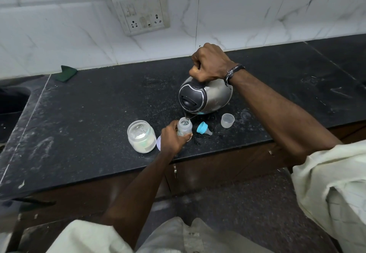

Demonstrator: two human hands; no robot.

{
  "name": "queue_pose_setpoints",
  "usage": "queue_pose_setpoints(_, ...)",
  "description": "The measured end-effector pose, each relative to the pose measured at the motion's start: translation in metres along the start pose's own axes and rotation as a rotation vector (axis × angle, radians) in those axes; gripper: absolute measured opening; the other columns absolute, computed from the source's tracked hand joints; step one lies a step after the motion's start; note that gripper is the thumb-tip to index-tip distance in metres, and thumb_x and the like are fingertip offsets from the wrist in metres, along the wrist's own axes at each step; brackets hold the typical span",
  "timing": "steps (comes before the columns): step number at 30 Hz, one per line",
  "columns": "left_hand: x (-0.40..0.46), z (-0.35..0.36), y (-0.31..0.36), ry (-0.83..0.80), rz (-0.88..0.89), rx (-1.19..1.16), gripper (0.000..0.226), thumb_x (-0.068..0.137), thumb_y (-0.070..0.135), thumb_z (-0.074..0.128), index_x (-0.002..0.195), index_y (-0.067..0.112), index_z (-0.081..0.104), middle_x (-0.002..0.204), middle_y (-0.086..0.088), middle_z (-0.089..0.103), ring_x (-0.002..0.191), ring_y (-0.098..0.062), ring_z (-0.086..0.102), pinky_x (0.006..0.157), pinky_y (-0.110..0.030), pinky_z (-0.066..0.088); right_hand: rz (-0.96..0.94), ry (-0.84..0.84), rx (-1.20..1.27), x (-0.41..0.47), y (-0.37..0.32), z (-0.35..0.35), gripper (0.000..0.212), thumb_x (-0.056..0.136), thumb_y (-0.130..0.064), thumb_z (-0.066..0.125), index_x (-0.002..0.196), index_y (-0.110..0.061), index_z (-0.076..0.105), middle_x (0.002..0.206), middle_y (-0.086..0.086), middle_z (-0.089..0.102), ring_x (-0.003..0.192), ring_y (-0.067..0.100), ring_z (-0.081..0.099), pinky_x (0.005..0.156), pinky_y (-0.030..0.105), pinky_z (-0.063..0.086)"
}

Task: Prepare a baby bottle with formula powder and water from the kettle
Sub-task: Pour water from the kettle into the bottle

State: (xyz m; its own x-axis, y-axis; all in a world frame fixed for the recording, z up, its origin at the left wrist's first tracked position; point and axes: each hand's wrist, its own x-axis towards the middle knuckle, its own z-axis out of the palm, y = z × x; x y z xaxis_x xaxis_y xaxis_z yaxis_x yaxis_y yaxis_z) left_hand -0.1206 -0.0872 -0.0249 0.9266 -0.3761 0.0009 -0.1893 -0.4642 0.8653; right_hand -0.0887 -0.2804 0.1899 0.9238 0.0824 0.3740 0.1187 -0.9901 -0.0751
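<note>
Head view: at frame centre my right hand (210, 64) grips the tilted kettle (206, 96), water falling into the baby bottle (184, 128) just below, which my left hand (172, 137) holds on the desk (89, 114), fingers curled; formula jar (141, 136) left.

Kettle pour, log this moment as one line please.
step: pouring water | right hand: tilts kettle | left hand: holds baby bottle on counter | teat cap: off | formula jar: open
</note>
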Motion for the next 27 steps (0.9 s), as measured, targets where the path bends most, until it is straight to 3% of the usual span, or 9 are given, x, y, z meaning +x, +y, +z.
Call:
queue_pose_setpoints(8, 0.0008, 0.0003, 0.0005, -0.005, -0.01, -0.008, 0.066, 0.064, 0.023, 0.09, 0.123, 0.01, 0.061, 0.119, -0.006, 0.071, 0.107, -0.019, 0.067, 0.093, -0.045, 0.056, -0.02, -0.007, -0.025, -0.0008, -0.0012, -0.0016, 0.018, 0.057, -0.027, 0.047, 0.049, -0.012, 0.041, 0.046, 0.007, 0.037, 0.055, 0.031, 0.032, 0.054, 0.03, 0.024)
queue_pose_setpoints(27, 0.0015, 0.0007, -0.0013, 0.002, -0.021, -0.016, 0.066, 0.064, 0.023, 0.09, 0.122, 0.01, 0.062, 0.118, -0.006, 0.071, 0.107, -0.02, 0.067, 0.093, -0.045, 0.055, -0.027, -0.005, -0.067, -0.0008, -0.0031, -0.0024, 0.019, 0.057, -0.027, 0.047, 0.049, -0.011, 0.043, 0.046, 0.01, 0.037, 0.054, 0.034, 0.033, 0.053, 0.03, 0.025)
